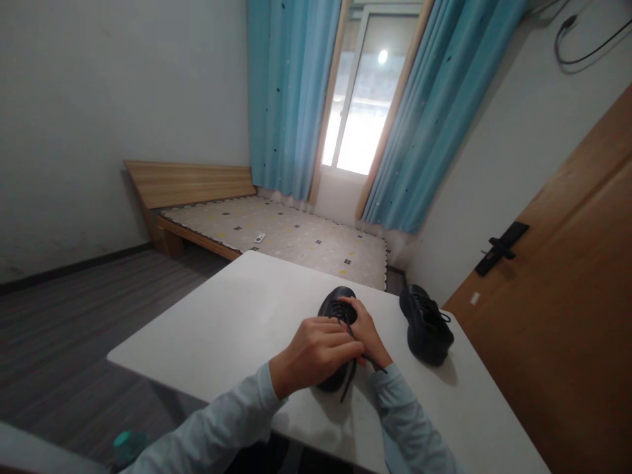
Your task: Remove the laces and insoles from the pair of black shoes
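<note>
A black lace-up shoe [338, 293] stands on the white table, its toe pointing away from me. My left hand [316, 350] reaches across the top of the shoe with its fingers curled closed around the dark shoelace [347, 388]. One loose lace end hangs near the heel, and another stretches over my right wrist. My right hand [368, 330] lies along the shoe's right side, fingers bent in at the laces and partly hidden behind the left hand. Both hands meet over the lacing, so the middle of the shoe is covered. A second black shoe [428, 329] sits apart on the right.
The white table [207, 329] extends to the left and right of my hands. Beyond it is a bed [296, 240] with a small white remote [260, 237] on it. Blue curtains [296, 99] flank the window. A wooden door [567, 283] stands at the right.
</note>
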The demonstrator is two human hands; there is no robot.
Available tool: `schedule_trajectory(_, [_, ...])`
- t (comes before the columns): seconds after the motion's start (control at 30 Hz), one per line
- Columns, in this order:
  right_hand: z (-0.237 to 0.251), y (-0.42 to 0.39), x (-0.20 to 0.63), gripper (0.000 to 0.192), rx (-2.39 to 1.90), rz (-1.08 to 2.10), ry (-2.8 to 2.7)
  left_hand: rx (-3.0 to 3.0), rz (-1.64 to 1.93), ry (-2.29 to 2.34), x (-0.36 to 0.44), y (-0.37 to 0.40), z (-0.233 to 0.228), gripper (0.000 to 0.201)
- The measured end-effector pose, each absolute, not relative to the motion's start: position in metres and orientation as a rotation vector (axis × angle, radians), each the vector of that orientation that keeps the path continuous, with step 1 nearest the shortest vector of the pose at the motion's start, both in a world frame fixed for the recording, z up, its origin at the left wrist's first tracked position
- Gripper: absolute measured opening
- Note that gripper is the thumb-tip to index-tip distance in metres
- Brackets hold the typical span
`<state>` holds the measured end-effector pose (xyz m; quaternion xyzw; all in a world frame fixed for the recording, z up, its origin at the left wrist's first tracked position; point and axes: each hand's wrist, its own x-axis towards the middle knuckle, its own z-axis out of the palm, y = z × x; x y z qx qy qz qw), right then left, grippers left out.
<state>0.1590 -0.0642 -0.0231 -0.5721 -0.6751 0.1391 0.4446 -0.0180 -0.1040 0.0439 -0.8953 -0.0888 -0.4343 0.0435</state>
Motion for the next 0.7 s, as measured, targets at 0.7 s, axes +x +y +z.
schedule_trajectory(0.7, [-0.03,-0.064,0.162,0.056,-1.295,0.383,-1.652,-2.957,-1.886,-0.525,-0.02,-0.086,0.057,0.028])
